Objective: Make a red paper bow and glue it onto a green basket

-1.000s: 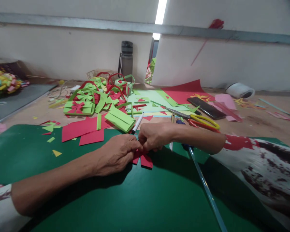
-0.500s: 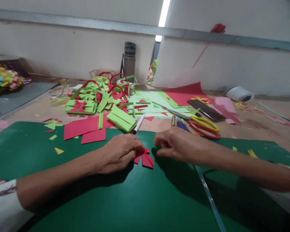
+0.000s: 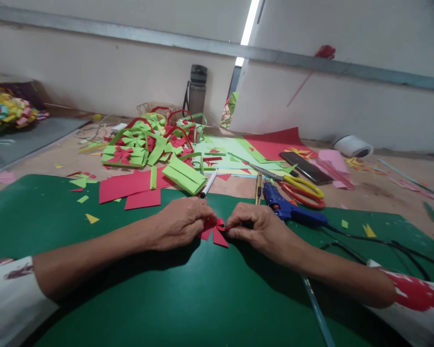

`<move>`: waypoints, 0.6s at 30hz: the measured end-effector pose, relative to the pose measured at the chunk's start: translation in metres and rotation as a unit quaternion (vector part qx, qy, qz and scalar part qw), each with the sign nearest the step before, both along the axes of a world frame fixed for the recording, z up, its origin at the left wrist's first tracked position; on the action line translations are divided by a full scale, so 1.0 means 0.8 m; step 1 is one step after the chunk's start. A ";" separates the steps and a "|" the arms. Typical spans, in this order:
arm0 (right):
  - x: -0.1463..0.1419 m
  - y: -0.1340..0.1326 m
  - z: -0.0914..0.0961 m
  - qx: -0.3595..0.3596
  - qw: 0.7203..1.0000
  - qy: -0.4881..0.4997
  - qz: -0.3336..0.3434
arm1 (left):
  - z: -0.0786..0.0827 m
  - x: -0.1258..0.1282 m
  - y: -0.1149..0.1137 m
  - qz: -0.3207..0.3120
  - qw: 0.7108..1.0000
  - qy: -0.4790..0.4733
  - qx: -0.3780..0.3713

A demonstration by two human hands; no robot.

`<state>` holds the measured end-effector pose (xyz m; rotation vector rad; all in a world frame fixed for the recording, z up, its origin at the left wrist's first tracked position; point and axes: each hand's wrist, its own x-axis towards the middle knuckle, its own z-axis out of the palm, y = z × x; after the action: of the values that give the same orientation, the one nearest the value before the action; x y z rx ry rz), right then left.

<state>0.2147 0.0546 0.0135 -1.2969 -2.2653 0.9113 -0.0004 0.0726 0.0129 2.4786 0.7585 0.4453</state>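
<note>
A small red paper bow (image 3: pixel 214 232) lies on the green sheet (image 3: pixel 166 299) between my two hands. My left hand (image 3: pixel 183 222) is closed and pinches the bow's left side. My right hand (image 3: pixel 255 225) is closed too, its fingertips pinching the bow's right edge. A blue glue gun (image 3: pixel 289 208) lies just behind my right hand, its black cord trailing to the right. A white marker (image 3: pixel 208 183) rests just beyond my left hand.
Red and yellow scissors (image 3: pixel 297 186), a black phone (image 3: pixel 305 167) and red and green paper sheets lie farther back. A heap of green and red paper pieces (image 3: pixel 148 144) sits at the back left, with a grey bottle (image 3: pixel 197 91) by the wall. A clear rod (image 3: pixel 316 311) runs under my right forearm.
My right hand came back to the left and closed on the bow's right edge. The blue glue gun now lies uncovered behind it. My left hand stayed on the bow.
</note>
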 end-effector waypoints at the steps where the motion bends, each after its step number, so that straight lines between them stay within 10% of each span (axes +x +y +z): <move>1: -0.001 0.000 0.000 -0.005 1.000 0.006 0.000 | 0.000 0.000 0.000 0.001 1.000 0.000 -0.001; 18: -0.023 0.001 0.013 0.032 0.988 -0.151 0.020 | -0.001 -0.001 0.000 0.005 1.000 0.018 -0.005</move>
<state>0.1962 0.0552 0.0242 -1.4492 -2.5330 0.6852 -0.0008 0.0726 0.0119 2.4808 0.7855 0.4020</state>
